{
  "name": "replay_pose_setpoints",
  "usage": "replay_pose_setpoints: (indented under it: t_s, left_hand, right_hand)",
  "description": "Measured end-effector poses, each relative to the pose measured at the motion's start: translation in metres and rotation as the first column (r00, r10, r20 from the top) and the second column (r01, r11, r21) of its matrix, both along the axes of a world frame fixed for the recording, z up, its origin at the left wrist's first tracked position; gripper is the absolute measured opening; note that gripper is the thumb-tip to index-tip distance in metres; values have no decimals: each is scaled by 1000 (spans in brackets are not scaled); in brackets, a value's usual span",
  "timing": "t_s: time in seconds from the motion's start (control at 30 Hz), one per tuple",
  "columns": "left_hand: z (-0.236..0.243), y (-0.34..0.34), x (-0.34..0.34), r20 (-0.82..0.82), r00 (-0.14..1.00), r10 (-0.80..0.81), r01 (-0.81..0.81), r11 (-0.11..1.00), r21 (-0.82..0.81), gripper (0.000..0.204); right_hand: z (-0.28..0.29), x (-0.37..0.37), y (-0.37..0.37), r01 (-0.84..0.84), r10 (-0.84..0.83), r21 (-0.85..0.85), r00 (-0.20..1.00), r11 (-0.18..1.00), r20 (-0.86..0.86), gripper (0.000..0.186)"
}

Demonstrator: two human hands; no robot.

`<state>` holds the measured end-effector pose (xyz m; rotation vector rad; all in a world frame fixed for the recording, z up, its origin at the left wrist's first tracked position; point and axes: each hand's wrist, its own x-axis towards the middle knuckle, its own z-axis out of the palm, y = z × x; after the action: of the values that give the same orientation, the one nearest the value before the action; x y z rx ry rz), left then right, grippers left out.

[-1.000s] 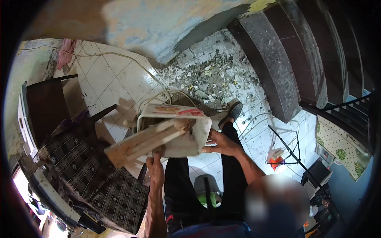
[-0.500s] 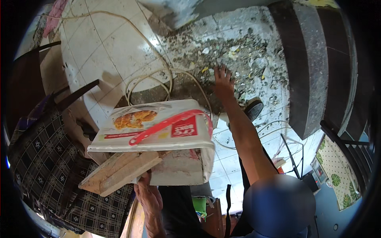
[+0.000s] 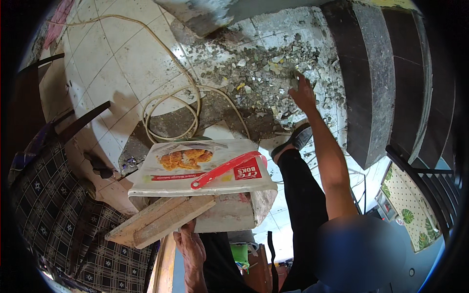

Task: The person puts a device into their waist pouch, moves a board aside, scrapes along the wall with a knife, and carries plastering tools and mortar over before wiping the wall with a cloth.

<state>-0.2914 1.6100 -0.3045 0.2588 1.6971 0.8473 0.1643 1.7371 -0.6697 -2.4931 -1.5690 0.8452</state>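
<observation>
A white rectangular plastic bucket (image 3: 205, 163) with a red handle and a picture of fried food on its side lies tipped, mouth toward me. Slanting out of that mouth is a rough wooden block (image 3: 163, 220). My left hand (image 3: 190, 246) grips the bucket's lower rim, just under the block; its other fingers are hidden behind the rim. Farther ahead, my right arm stretches over broken rubble (image 3: 264, 68) spread on the tiles. My right hand (image 3: 304, 93) is above the rubble's right side, fingers apart, slightly blurred, and nothing plainly held shows in it.
A pale hose (image 3: 195, 105) loops on the tiled floor beyond the bucket. Dark steps (image 3: 373, 88) rise along the right. A black shoe (image 3: 302, 136) stands beside the rubble. Plaid-covered seating (image 3: 49, 205) fills the left, and a blurred blue patch (image 3: 364, 259) covers the lower right.
My right hand has moved rightward over the rubble, away from its middle. The bucket, block and left hand appear farther right and slightly lower, while the floor has shifted left in view.
</observation>
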Motion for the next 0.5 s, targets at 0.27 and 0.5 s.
replay_pose_setpoints:
  t_s: [0.27,0.5]
  left_hand:
    - [-20,-22,5,-92,994,-66,61,997,-52,50]
    - [-13,-3,40,-28,994,-110,108,990,-89,47]
  right_hand:
    - [-72,31,79,-421,413,-41,859,906,301,71]
    - [-67,33,10,-198,258,-249,937,948,236,79]
